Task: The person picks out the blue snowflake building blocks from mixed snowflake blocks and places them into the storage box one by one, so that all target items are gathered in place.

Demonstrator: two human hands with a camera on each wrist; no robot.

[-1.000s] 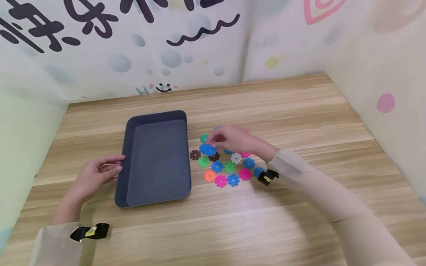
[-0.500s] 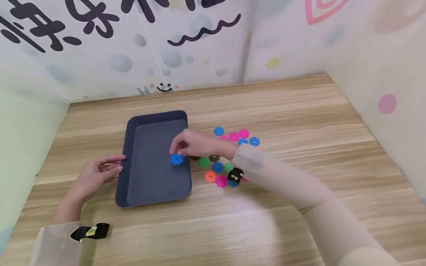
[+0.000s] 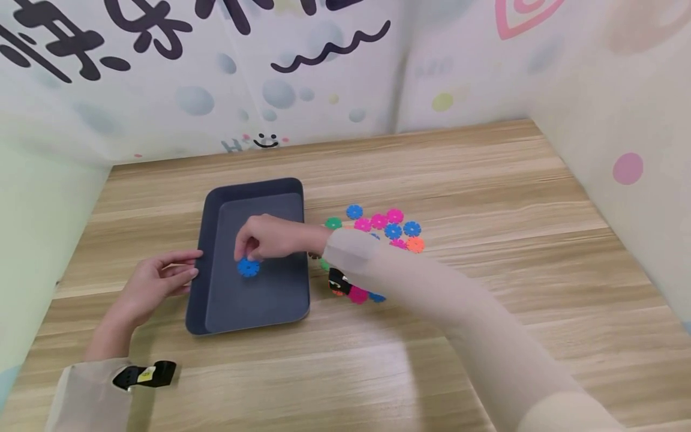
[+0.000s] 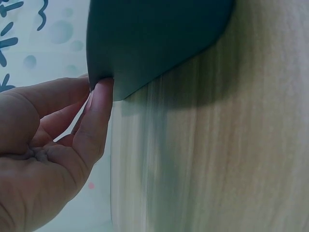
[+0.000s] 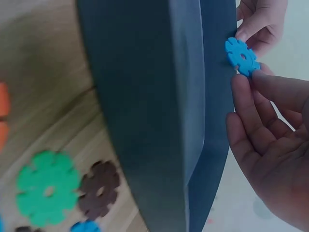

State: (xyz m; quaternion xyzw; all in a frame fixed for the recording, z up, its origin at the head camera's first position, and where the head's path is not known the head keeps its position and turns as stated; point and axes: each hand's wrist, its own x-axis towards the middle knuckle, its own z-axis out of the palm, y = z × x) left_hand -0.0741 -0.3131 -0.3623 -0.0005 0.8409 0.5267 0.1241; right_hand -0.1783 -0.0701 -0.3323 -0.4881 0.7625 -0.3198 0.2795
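My right hand (image 3: 275, 235) is over the dark tray (image 3: 259, 303), pinching a blue notched plastic disc (image 3: 249, 267) between thumb and index finger. In the right wrist view the blue disc (image 5: 242, 56) stands tilted at the fingertips, its round centre hole showing. The left hand (image 3: 151, 288) holds the tray's left side. The left wrist view shows its thumb and fingers pinching the tray wall (image 4: 154, 38). The tray's floor shows no other disc in the head view.
Right of the tray lies a loose group of notched discs, among them pink (image 3: 394, 216), blue (image 3: 412, 228), orange (image 3: 415, 245) and green (image 3: 333, 222) ones. The right sleeve (image 3: 421, 288) hides part of them. A patterned wall (image 3: 335, 90) stands behind the wooden table (image 3: 459, 174).
My right hand has moved left from the group of discs, over the tray's right rim to its middle, carrying the blue disc. The left hand stays on the tray's side.
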